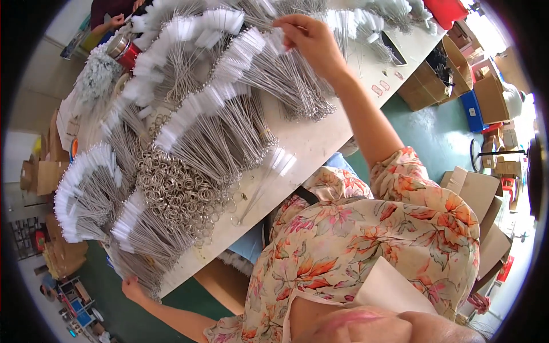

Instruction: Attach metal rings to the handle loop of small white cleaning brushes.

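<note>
Many thin cleaning brushes with white bristle heads and twisted wire stems lie bundled across the table. At the far side, my right hand (313,43) hovers over a brush bundle (286,74), its fingers bent and apart with nothing visible between them. At the table's near left corner, my left hand (133,290) is closed at the stem ends of another brush bundle (137,268); what its fingertips pinch is too small to make out. Between the bundles lies a heap of metal rings (177,180). A few loose brushes (280,162) rest near the front edge.
A red tin (123,51) stands among the brushes at the far left, near another person's hand (117,21). A dark tray (394,48) lies toward the far right. Cardboard boxes (423,86) and a blue box (472,111) stand on the floor beyond the table.
</note>
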`<state>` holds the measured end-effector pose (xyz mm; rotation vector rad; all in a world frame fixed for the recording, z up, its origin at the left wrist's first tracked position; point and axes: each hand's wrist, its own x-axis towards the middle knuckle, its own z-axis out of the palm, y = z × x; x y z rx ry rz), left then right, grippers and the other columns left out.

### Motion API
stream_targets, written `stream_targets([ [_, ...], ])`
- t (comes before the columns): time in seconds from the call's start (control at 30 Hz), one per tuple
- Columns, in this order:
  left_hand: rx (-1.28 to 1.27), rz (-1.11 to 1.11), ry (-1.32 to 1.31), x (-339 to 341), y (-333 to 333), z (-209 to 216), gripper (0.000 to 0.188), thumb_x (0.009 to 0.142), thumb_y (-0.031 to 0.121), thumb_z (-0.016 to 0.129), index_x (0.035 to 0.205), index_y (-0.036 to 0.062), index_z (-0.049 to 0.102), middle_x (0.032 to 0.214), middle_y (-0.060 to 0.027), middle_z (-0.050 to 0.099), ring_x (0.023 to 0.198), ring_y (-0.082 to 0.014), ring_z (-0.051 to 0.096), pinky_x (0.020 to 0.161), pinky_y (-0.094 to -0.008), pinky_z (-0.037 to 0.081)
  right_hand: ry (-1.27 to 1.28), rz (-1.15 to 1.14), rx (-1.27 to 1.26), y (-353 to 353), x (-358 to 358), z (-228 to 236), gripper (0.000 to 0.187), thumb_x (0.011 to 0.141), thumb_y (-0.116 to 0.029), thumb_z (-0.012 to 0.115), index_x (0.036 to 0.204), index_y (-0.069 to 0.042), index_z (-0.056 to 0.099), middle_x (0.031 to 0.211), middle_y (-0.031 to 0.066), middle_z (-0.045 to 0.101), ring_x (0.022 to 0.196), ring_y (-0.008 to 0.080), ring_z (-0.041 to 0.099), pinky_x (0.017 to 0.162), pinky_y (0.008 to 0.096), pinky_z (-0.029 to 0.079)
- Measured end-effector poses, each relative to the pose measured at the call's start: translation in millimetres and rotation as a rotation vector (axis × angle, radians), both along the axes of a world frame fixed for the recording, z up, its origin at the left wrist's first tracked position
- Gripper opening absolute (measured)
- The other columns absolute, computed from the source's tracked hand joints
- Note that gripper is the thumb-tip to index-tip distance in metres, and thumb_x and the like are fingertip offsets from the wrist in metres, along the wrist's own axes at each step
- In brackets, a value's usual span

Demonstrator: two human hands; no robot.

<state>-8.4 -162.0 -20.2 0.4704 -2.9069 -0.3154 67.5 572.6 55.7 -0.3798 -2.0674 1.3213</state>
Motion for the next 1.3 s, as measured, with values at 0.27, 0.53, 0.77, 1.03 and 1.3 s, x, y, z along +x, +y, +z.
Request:
stream_targets([
  [0.27, 0.081, -0.148, 0.519, 2.1, 114.5, 50.1, 0.02, 0.086, 0.02, 0.055, 0.088, 0.0004, 0.059, 0.073, -0.0055, 0.06, 0.06, -0.0156, 0.053, 0.057, -0.0282, 0.042, -0.559, -0.163, 0.396, 41.7, 11.1, -53.6, 0.034, 0.071, -0.039, 0.067, 0.082, -0.007, 0.069, 0.078, 0.0109, 0.066, 0.074, 0.0257, 0.063, 0.07, 0.0352, 0.048],
  [0.53, 0.965, -0.482, 0.377, 50.2, 350.1, 54.9, 0.019, 0.09, 0.014, 0.051, 0.098, -0.0011, 0.058, 0.067, 0.0016, 0.047, 0.048, -0.0021, 0.032, 0.042, -0.0178, 0.022, -0.638, 0.075, 0.215, 46.7, 20.8, -41.3, 0.021, 0.07, -0.025, 0.064, 0.08, -0.007, 0.069, 0.066, 0.0048, 0.062, 0.062, 0.0151, 0.06, 0.062, 0.0284, 0.048],
  [0.77, 1.233, -0.558, 0.18, 68.9, 407.1, 54.4, 0.025, 0.094, 0.014, 0.044, 0.108, -0.0036, 0.054, 0.065, 0.0023, 0.042, 0.046, -0.0011, 0.027, 0.039, -0.0172, 0.018, -0.195, 0.075, -0.173, 116.9, 52.4, 3.0, 0.022, 0.085, -0.02, 0.05, 0.083, 0.0, 0.06, 0.069, 0.0022, 0.053, 0.061, 0.0106, 0.05, 0.057, 0.0249, 0.042],
  [1.03, 1.419, -0.453, 0.043, 74.1, 412.0, 31.7, 0.028, 0.094, 0.019, 0.044, 0.104, -0.0042, 0.055, 0.066, 0.0013, 0.04, 0.048, -0.0022, 0.026, 0.04, -0.0168, 0.019, -0.313, 0.589, -0.445, 139.6, 10.4, -9.5, 0.028, 0.094, -0.027, 0.041, 0.089, -0.003, 0.054, 0.098, 0.0082, 0.059, 0.083, 0.0153, 0.059, 0.076, 0.0301, 0.051],
  [1.3, 1.483, -0.333, 0.07, 85.2, 379.0, 20.2, 0.029, 0.093, 0.023, 0.048, 0.103, -0.0031, 0.056, 0.065, 0.0013, 0.042, 0.048, -0.0017, 0.027, 0.039, -0.0162, 0.019, 0.126, -0.183, 0.285, 319.6, 28.7, -44.2, 0.016, 0.08, -0.022, 0.062, 0.075, -0.007, 0.067, 0.067, 0.0015, 0.061, 0.053, 0.015, 0.054, 0.047, 0.0316, 0.042],
])
